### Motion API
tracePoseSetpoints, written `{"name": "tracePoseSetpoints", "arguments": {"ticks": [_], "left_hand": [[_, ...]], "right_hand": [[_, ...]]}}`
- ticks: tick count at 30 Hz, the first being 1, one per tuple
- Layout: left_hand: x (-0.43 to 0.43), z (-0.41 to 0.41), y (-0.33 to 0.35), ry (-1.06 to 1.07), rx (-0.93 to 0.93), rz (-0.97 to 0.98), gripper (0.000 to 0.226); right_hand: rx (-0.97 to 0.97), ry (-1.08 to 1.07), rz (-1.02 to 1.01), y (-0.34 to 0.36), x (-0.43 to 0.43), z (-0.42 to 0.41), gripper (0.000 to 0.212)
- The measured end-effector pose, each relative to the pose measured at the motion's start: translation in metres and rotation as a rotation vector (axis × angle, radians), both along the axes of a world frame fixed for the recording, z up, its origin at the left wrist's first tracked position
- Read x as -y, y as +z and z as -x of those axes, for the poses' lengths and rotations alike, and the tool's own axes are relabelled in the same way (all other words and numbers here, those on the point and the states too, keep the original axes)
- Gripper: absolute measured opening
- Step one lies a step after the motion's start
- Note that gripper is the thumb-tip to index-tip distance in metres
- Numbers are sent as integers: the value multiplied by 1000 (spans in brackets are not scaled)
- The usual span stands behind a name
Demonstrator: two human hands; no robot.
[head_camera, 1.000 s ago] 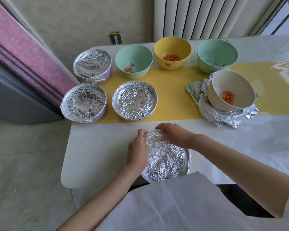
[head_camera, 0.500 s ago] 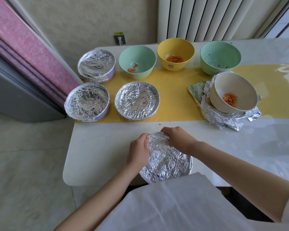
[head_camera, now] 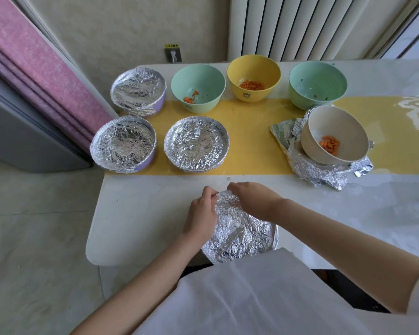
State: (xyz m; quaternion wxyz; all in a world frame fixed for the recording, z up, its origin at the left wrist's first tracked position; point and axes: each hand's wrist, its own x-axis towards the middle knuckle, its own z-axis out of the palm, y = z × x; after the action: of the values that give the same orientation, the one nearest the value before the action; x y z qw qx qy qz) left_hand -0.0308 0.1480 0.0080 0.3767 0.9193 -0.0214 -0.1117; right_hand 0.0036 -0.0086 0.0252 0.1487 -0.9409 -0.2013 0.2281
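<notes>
A foil-covered dish (head_camera: 242,234) sits at the near edge of the white table (head_camera: 143,213), right in front of me. My left hand (head_camera: 201,213) grips its far left rim, fingers curled over the foil. My right hand (head_camera: 254,201) grips the far rim beside it, fingers bent down over the foil edge. The two hands nearly touch at the top of the dish. The dish's near edge is hidden by my white clothing.
Three foil-covered dishes (head_camera: 196,143) (head_camera: 122,143) (head_camera: 138,90) stand at the left. Behind are a green bowl (head_camera: 197,87), a yellow bowl (head_camera: 253,77) with carrot bits and another green bowl (head_camera: 317,84). A cream bowl (head_camera: 334,134) with carrot sits tilted on crumpled foil (head_camera: 317,172).
Both hands have worked along the foil at the far rim and drawn closer together. The dish stays in place.
</notes>
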Motion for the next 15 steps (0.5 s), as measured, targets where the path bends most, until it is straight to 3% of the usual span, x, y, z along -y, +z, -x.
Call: {"name": "tracePoseSetpoints", "arguments": {"ticks": [8,15], "left_hand": [[2,2,3,-41,31,-30,10],[-7,2,1,34,44,-13,11]], "right_hand": [[75,24,18,3,2,1,32],[23,-221,-257,1,13,2,26]]}}
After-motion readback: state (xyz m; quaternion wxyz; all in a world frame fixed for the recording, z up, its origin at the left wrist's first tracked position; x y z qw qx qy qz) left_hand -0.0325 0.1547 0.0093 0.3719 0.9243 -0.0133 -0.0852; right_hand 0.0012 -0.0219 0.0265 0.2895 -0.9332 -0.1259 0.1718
